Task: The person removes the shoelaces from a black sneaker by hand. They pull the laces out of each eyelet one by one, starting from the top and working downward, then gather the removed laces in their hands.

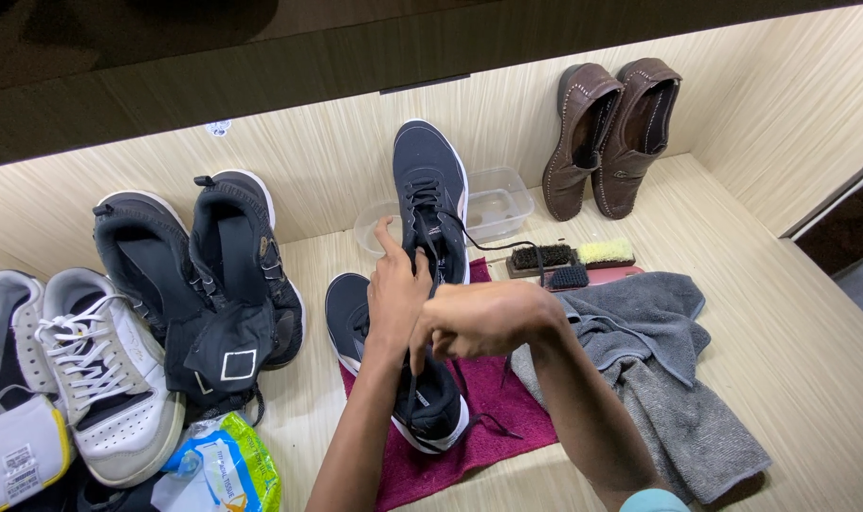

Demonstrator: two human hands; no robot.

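Head view: both hands, left hand (394, 289) and right hand (474, 320), pinch laces on the navy sneaker (393, 365) atop the maroon cloth (493, 417), grey towel (659, 379) and brushes (569, 261) crowding right, black high-tops (204, 275) left.

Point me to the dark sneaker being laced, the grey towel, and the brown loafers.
dark sneaker (429, 180): head view, toe area.
grey towel (668, 417): head view, lower fold.
brown loafers (583, 152): head view, left shoe's upper.

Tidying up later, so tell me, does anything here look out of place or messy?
The grey towel lies crumpled, half over the maroon cloth. A dark lace trails loose from the navy sneaker propped against the wall. Both hands are on the other navy sneaker's laces.
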